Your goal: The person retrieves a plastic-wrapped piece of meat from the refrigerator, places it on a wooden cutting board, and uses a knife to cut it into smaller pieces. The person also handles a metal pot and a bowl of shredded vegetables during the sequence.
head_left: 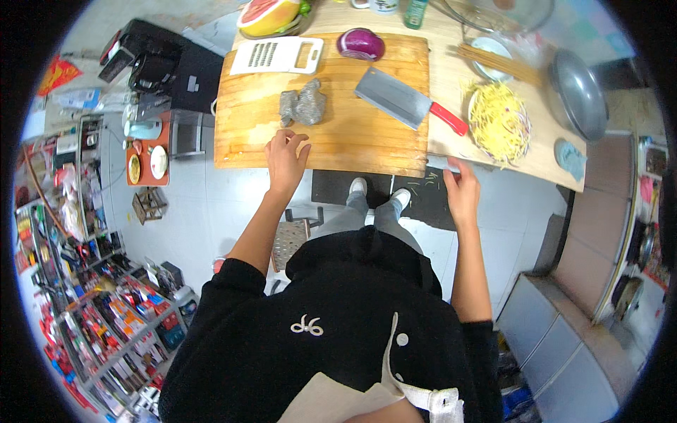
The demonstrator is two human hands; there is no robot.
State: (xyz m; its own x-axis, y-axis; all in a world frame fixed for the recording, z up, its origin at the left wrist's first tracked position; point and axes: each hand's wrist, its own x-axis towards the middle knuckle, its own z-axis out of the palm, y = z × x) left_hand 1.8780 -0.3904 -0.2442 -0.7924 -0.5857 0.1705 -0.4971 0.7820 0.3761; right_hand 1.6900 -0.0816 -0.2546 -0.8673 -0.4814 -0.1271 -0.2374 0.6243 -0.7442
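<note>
My left hand (287,151) is over the near edge of a wooden cutting board (338,148), its fingers loosely bent and apart, with nothing in them. Just beyond its fingertips lies a crumpled grey ribbed cloth or glove (305,103); which one, I cannot tell. My right hand (462,185) hangs by the table's front edge, below the red handle of a cleaver (395,97), fingers apart and holding nothing. The cleaver lies with its blade on the board and its handle past the right side. A white grater (277,56) and a cut red onion (360,44) rest at the board's far side.
Right of the board stands a bowl heaped with yellow shreds (499,123). Chopsticks (504,63) lie across a small bowl (491,56) near a grey metal basin (578,94). A blue cloth (570,159) sits at the right corner. Cut citrus (269,15) is at the far left.
</note>
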